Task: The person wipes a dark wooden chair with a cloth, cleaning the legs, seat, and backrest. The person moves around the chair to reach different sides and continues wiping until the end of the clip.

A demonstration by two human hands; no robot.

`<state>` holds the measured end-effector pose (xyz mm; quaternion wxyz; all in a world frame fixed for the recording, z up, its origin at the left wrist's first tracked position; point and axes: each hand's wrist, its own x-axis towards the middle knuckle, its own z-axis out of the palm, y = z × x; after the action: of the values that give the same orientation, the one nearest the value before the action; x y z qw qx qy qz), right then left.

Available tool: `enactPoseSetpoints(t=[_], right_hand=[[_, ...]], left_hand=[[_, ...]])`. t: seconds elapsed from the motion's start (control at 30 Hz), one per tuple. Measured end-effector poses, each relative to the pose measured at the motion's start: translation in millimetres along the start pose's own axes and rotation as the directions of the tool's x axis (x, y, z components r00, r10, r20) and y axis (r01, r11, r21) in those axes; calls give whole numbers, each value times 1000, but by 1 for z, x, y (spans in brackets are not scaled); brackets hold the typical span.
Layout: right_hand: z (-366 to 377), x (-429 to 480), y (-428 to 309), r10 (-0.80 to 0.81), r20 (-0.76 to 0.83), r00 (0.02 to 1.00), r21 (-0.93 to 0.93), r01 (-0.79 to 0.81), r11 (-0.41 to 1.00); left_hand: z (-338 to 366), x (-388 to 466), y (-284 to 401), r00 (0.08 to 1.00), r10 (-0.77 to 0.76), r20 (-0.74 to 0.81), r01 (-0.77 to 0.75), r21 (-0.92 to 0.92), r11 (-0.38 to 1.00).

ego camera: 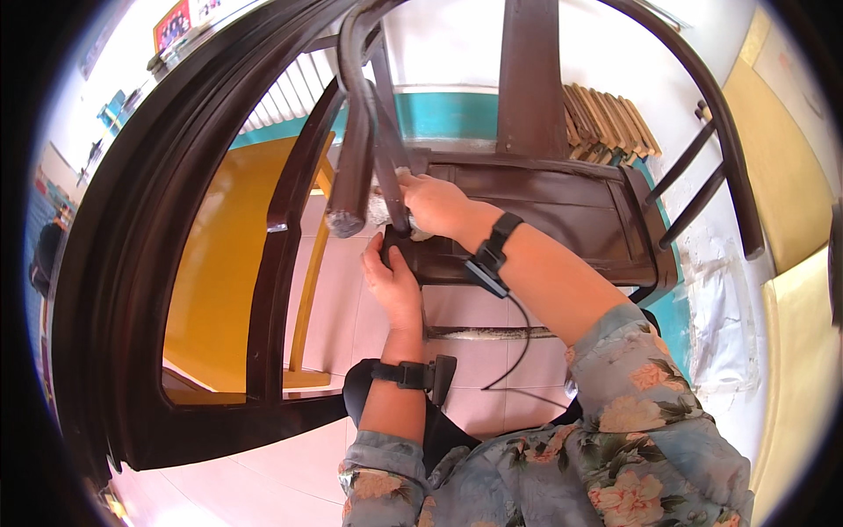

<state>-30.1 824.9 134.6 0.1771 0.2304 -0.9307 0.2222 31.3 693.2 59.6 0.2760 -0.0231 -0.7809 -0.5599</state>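
Before me stands a dark brown wooden armchair point(546, 197) with a panelled seat, a flat back splat and curved arm rails. My right hand point(431, 201) is closed on a pale, crumpled cloth point(379, 207) at the foot of the near left arm post, above the seat corner. Part of the cloth shows on both sides of the post. My left hand point(394, 277) rests against the seat's corner just below, thumb and fingers apart. Whether it grips the edge cannot be told. Both wrists wear black straps with small devices.
A large dark wooden frame point(135, 263) curves along the left. Behind it is a yellow wooden piece point(224, 263). Stacked wooden slats point(609, 122) lean by the wall at the back. A yellowish padded panel point(797, 329) stands at right. A black cable point(527, 342) hangs from my right wrist device.
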Motion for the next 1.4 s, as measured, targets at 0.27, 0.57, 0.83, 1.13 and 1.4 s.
enactPoseSetpoints(t=[0.27,0.57,0.83,1.13,1.4], right_hand=[[-24,-23,11,88,141,986,-192,-60,980],[-93,-38,83,217,12,976,-461,-187,868],[-101,-32,98,46,472,880,-199,56,978],[-10,125,144,288,233,929,-162,-255,953],[43,151,164,449,387,805,-194,-405,894]], left_hand=[[-6,12,-6,990,-126,62,128,-40,991],[-2,10,-4,995,-88,46,88,-4,996],[-9,16,7,985,-154,76,154,13,988],[0,31,-6,995,-90,29,86,116,990],[0,33,0,995,-85,52,76,155,985]])
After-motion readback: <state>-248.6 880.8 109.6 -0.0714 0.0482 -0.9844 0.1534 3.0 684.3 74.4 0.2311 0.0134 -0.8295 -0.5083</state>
